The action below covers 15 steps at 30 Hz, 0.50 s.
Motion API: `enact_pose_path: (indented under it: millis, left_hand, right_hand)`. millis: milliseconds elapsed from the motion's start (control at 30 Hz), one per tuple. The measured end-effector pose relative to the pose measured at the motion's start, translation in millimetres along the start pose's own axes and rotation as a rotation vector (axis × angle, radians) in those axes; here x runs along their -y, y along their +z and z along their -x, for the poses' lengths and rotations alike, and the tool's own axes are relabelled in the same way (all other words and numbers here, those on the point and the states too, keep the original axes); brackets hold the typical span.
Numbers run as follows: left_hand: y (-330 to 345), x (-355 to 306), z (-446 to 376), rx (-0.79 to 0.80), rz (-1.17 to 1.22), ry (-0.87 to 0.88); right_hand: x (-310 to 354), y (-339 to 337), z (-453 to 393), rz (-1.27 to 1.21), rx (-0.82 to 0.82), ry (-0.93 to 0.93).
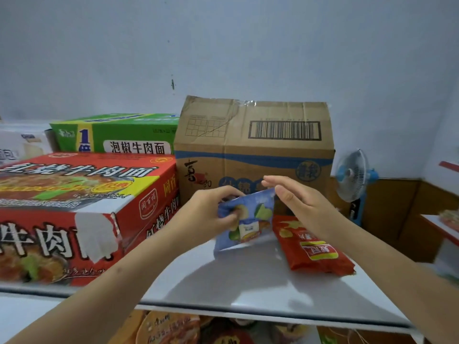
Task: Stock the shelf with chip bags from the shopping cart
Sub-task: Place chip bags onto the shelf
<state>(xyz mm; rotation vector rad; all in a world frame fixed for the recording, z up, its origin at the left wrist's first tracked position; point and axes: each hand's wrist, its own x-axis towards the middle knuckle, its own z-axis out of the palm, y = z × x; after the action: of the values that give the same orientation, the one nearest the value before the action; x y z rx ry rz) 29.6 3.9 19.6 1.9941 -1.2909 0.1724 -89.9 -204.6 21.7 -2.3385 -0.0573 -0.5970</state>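
A blue chip bag (246, 219) is being stood up on the white shelf (248, 281), pinched by the left hand (213, 212) and steadied by the flat, loose right hand (295, 202), beside a red bag (313, 247); letting go gently is probably needed next

Left hand (211, 214) gripping blue chip bag (248, 219) above white shelf (248, 289), right hand (295, 202) apparently touching its top edge, red chip bag (313, 247) lying alongside
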Motion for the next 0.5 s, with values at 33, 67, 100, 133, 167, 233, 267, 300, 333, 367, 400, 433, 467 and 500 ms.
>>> enact_pose_path:
  millis: [33, 67, 100, 133, 167, 233, 267, 300, 333, 367, 400, 433, 467, 500]
  left_hand:
    - [-5.2, -1.2, -2.6, -0.033, 0.085, -0.018]
    - [-10.2, -2.7, -5.2, -0.053, 0.16, -0.033]
    - [-14.9, -5.3, -7.4, -0.071, 0.225, -0.045]
    - [-18.9, -7.8, -9.2, -0.088, 0.285, -0.054]
    - [-21.7, -10.2, -10.5, -0.107, 0.343, -0.064]
    - [-24.3, -13.4, -11.1, -0.144, 0.441, -0.089]
    - [-23.8, -14.0, -10.6, -0.155, 0.49, -0.111]
    - [-22.4, -14.4, -9.5, -0.158, 0.554, -0.144]
    - [-19.9, -13.3, -8.6, -0.153, 0.636, -0.178]
    - [-16.8, -12.5, -7.5, -0.137, 0.733, -0.212]
    - [-12.9, -12.3, -6.2, -0.105, 0.825, -0.24]
    - [-8.6, -13.2, -5.0, -0.068, 0.893, -0.261]
    - [-4.0, -13.5, -4.6, -0.042, 0.92, -0.271]
    - [0.3, -13.7, -4.8, -0.038, 0.919, -0.28]
  right_hand:
    - [3.8, 1.3, -0.9, -0.075, 0.015, 0.01]
    - [8.9, 3.5, -1.7, -0.155, 0.042, 0.024]
    - [12.8, 6.5, -2.9, -0.232, 0.065, 0.04]
    - [16.3, 9.5, -4.1, -0.284, 0.076, 0.055]
    - [19.3, 12.5, -5.0, -0.308, 0.072, 0.063]
    - [24.2, 17.6, -6.4, -0.295, 0.04, 0.068]
    - [25.2, 19.8, -6.9, -0.3, 0.019, 0.076]
    - [25.9, 21.6, -6.6, -0.326, -0.005, 0.085]
    - [25.6, 23.0, -6.4, -0.357, -0.029, 0.092]
    - [25.5, 24.0, -6.3, -0.398, -0.055, 0.102]
    - [25.0, 24.8, -6.4, -0.438, -0.082, 0.121]
    - [24.7, 25.4, -6.6, -0.47, -0.107, 0.149]
    - [23.7, 25.5, -6.7, -0.477, -0.12, 0.172]
    - [22.5, 24.8, -6.4, -0.453, -0.121, 0.187]
